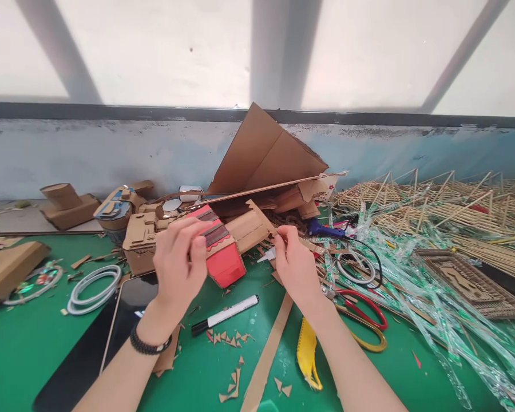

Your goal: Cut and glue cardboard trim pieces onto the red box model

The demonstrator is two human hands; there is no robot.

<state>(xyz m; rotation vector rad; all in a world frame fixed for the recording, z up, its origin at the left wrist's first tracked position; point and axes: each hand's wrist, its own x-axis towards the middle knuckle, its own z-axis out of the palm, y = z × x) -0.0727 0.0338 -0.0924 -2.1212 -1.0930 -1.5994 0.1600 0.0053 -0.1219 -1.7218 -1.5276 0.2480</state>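
My right hand (294, 263) pinches a narrow cardboard strip (261, 217) with a notched end between thumb and fingertips. The strip points up and to the left. My left hand (178, 263) hovers with half-curled fingers in front of a red-and-brown cardboard model (225, 266). Its thumb stands apart from the index finger, and nothing shows between them. Dark corrugated strips cross the model's upper face, which my fingers partly cover. Behind the strip lies a brown cardboard piece (245, 232). A white capped marker (229, 315) rests below, near small cardboard triangles (227, 339).
Scissors (369, 337) and a yellow cutter (306, 355) lie by my right forearm. A blue glue gun (326, 229) sits behind. Clear plastic wrap (412, 309) and wooden sticks (455, 206) cover the right. A tablet (129, 309) and coiled cable (93, 289) lie left. Cardboard sheets (268, 149) lean behind.
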